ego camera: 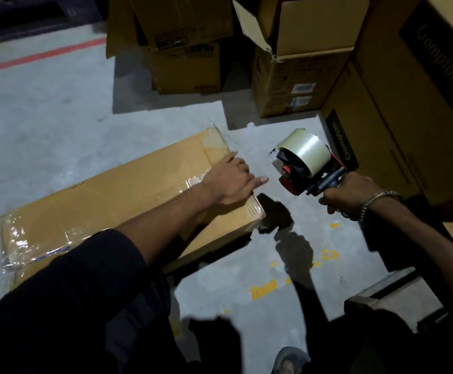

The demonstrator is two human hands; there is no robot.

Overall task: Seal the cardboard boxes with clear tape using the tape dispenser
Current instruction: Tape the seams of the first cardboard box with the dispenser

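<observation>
Item: long cardboard box [106, 209], lying flat on the grey floor [44, 117], clear tape glinting along its seam and near end. Left hand [229, 182]: fingers straight, spread wide, palm pressing the box's far end. Right hand [351, 194]: wrapped round the handle of the tape dispenser [305, 166], held above the floor just right of the left hand, apart from the box; clear tape roll [305, 151] on top. Metal bracelet [373, 202] on that wrist. Beyond both hands: stacked cartons [295, 66], one with open flaps.
</observation>
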